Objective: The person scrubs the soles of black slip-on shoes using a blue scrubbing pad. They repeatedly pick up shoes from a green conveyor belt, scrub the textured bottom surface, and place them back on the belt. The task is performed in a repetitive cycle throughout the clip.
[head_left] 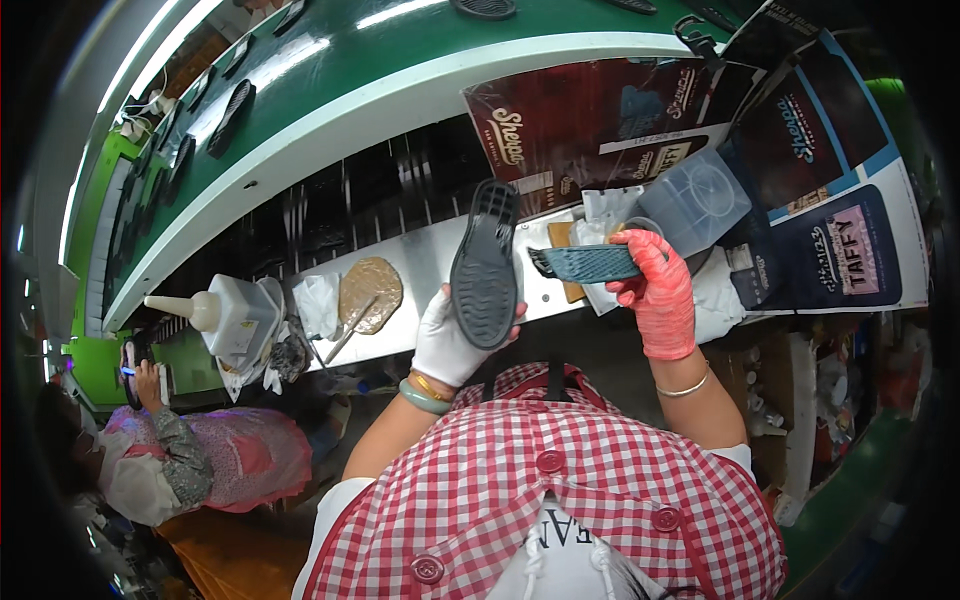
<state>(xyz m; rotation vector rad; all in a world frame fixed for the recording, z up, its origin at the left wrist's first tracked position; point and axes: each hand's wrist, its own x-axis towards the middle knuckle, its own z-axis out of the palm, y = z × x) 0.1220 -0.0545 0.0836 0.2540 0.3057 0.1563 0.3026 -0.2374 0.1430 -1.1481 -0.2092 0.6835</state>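
Two shoe parts are up over the table (pixel 425 262): the white-gloved left hand (pixel 450 335) grips a dark shoe sole (pixel 487 265) by its near end, and the coral-gloved right hand (pixel 655 285) pinches a blue-green woven strap (pixel 595 263) just right of it. From where I stand, a round brown pad (pixel 372 290) and a nozzle bottle (pixel 240 315) sit left, a clear plastic tub (pixel 700 200) right. Far off, more soles (pixel 232 118) dot a long green surface (pixel 400 40).

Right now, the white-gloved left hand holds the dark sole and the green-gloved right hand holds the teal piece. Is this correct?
One thing is wrong: the head view shows the right hand in a pink glove, not green.
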